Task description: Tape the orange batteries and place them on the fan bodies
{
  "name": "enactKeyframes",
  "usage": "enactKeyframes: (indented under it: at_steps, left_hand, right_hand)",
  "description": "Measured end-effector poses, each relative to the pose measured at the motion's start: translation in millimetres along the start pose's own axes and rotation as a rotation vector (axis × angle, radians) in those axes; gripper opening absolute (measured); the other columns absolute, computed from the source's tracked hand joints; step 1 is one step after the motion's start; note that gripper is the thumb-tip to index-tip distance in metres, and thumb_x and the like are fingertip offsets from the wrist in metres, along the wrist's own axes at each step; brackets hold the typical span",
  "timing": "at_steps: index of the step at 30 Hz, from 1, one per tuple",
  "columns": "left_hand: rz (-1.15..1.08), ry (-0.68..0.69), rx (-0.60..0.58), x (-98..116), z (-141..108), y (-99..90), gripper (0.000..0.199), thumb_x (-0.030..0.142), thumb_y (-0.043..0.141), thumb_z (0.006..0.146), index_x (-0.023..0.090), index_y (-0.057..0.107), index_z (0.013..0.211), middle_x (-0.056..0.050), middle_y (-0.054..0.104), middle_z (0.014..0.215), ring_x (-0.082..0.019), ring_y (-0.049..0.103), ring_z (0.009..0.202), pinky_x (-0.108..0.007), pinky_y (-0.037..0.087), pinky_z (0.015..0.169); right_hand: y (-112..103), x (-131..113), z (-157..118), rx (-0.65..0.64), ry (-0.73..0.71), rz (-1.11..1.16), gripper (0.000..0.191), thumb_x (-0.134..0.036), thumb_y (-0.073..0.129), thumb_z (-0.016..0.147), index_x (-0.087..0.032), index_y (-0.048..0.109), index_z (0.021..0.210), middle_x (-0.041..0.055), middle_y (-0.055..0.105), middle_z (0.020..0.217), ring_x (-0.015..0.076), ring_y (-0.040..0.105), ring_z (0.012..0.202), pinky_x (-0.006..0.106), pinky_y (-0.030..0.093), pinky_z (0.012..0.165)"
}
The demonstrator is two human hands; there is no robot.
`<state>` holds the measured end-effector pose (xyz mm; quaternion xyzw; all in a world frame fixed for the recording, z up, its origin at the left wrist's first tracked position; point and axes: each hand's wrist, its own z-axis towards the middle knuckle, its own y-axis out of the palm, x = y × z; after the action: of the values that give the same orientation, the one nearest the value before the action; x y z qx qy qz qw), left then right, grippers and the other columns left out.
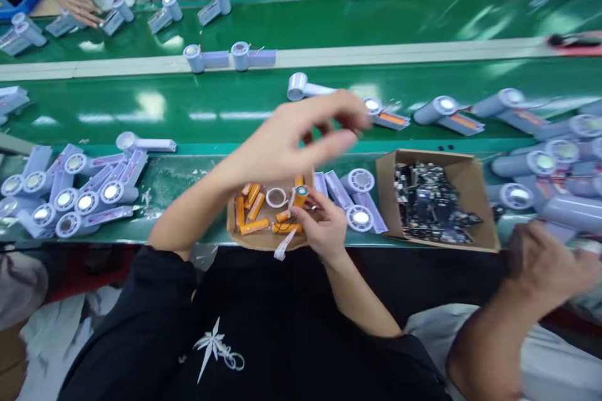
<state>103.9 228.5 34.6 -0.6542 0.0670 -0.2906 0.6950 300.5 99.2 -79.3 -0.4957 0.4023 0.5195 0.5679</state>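
Note:
My right hand [325, 225] grips an orange cylindrical battery [300, 195] by its side, its end turned up, above a small cardboard box [230, 216]. Several more orange batteries [254, 200] lie in that box, along with a roll of white tape [276, 197] and a loose white strip [283, 244]. My left hand [324, 128] is raised over the near part of the green belt, slightly blurred. Its thumb and fingers are curved and apart, with nothing visible between them. Just behind it lies a lavender housing [297, 86] with a round head and a handle, partly covered by the hand.
Lavender housings are piled on the left [87, 200] and right [545, 163]. A cardboard box [486, 213] of dark circuit boards stands right of the batteries. More housings sit on the green belt [155, 100]. Co-workers' hands show at right [545, 263] and far left [75, 5].

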Motion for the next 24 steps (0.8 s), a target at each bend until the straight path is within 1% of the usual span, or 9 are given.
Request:
enactKeyframes:
  at_steps: [2,5,7,9,11,14,18,21,24]
  left_hand:
    - [-0.099,0.038,-0.009,-21.2,69.2,5.9,0.048,0.044,0.038,0.117,0.018,0.063,0.149,-0.011,0.071,0.149,-0.028,0.067,0.136,-0.049,0.053,0.116]
    - [0.029,-0.198,-0.051,-53.9,156.3,20.2,0.059,0.042,0.048,0.113,0.01,0.05,0.162,-0.023,0.05,0.171,-0.04,0.047,0.154,-0.059,0.041,0.126]
    - [0.092,-0.253,-0.168,-71.7,192.2,30.1,0.061,0.041,0.044,0.112,0.011,0.047,0.166,-0.025,0.045,0.175,-0.041,0.047,0.152,-0.06,0.043,0.121]
    - [0.104,-0.193,-0.263,-83.6,209.4,37.7,0.059,0.039,0.047,0.109,0.011,0.052,0.162,-0.023,0.057,0.165,-0.036,0.056,0.14,-0.051,0.048,0.115]
    - [0.103,-0.101,-0.299,-89.8,211.5,41.4,0.059,0.039,0.06,0.101,0.013,0.059,0.155,-0.019,0.067,0.151,-0.031,0.062,0.128,-0.042,0.049,0.11]
    - [0.151,0.013,-0.341,-94.6,194.9,40.0,0.062,0.036,0.074,0.088,0.023,0.066,0.148,-0.013,0.066,0.152,-0.032,0.059,0.129,-0.041,0.048,0.109]
    - [0.339,0.132,-0.379,-108.3,149.9,30.4,0.045,0.032,0.07,0.094,0.027,0.072,0.139,-0.014,0.058,0.159,-0.036,0.053,0.136,-0.042,0.05,0.104]
    - [0.382,0.149,-0.39,-125.5,109.2,22.6,0.046,0.031,0.069,0.099,0.03,0.069,0.145,-0.013,0.061,0.156,-0.033,0.057,0.13,-0.039,0.051,0.101]
    - [0.4,0.179,-0.369,-138.0,75.7,21.4,0.042,0.032,0.063,0.104,0.032,0.069,0.146,-0.012,0.063,0.156,-0.031,0.059,0.13,-0.036,0.053,0.096]
  right_hand:
    - [2.6,-5.0,4.4,0.025,-0.039,0.013,0.042,-0.042,0.086,0.091,-0.02,0.082,0.128,0.0113,0.088,0.113,0.0287,0.088,0.097,0.042,0.075,0.091]
    - [5.0,-11.8,9.5,-0.011,-0.075,-0.02,0.039,-0.041,0.086,0.092,-0.021,0.084,0.125,0.0111,0.089,0.112,0.0274,0.088,0.096,0.039,0.074,0.092]
    - [5.0,-12.8,10.0,-0.019,-0.082,-0.025,0.039,-0.041,0.086,0.092,-0.021,0.084,0.126,0.012,0.088,0.114,0.0284,0.088,0.097,0.039,0.074,0.093]
    - [4.5,-10.8,8.5,0.004,-0.072,0.013,0.04,-0.04,0.086,0.093,-0.022,0.083,0.128,0.0128,0.088,0.117,0.0298,0.088,0.1,0.041,0.074,0.093]
    - [5.0,-7.5,6.6,0.04,-0.045,0.07,0.042,-0.041,0.087,0.092,-0.023,0.082,0.13,0.0126,0.088,0.117,0.0305,0.088,0.102,0.042,0.075,0.092]
    - [8.9,-4.4,6.4,0.04,0.004,0.156,0.045,-0.043,0.087,0.092,-0.023,0.081,0.131,0.0129,0.088,0.116,0.0309,0.088,0.102,0.043,0.075,0.092]
    - [13.8,-6.7,10.3,-0.024,-0.012,0.153,0.045,-0.042,0.087,0.091,-0.021,0.081,0.13,0.0145,0.087,0.12,0.0304,0.087,0.103,0.043,0.074,0.096]
    - [13.5,-7.4,10.9,-0.043,-0.061,0.089,0.042,-0.04,0.089,0.089,-0.021,0.083,0.126,0.0139,0.087,0.12,0.0297,0.087,0.102,0.042,0.073,0.097]
    - [14.1,-3.8,8.0,-0.019,-0.023,0.138,0.043,-0.043,0.09,0.088,-0.021,0.083,0.125,0.0133,0.088,0.117,0.0295,0.087,0.103,0.043,0.073,0.098]
